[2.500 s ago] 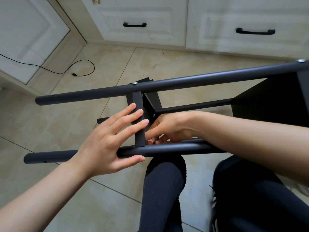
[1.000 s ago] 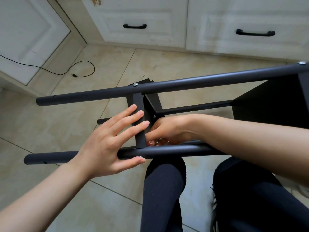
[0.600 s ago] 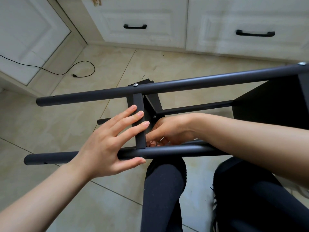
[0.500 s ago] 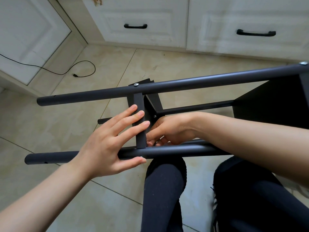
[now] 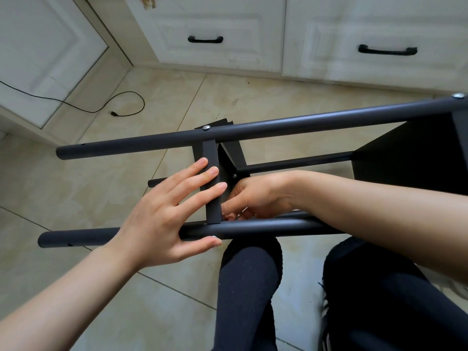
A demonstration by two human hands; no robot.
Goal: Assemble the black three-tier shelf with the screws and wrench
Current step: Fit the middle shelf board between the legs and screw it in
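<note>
Shelf frame [image 5: 278,127] on its side over our knees!
Our left hand [image 5: 162,219] presses flat, fingers straight, on the crossbar [image 5: 211,158]; our right hand [image 5: 255,196] pinches a small screw [image 5: 238,216] beside the near tube [image 5: 266,228].

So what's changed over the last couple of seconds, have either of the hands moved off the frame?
Barely anything. The right hand stays tucked behind the flat crossbar at the near tube, its fingertips only shifting slightly around something small and shiny there; what it is cannot be told. The left hand still lies flat, fingers on the crossbar and thumb under the near tube. The shelf frame has not moved.
</note>
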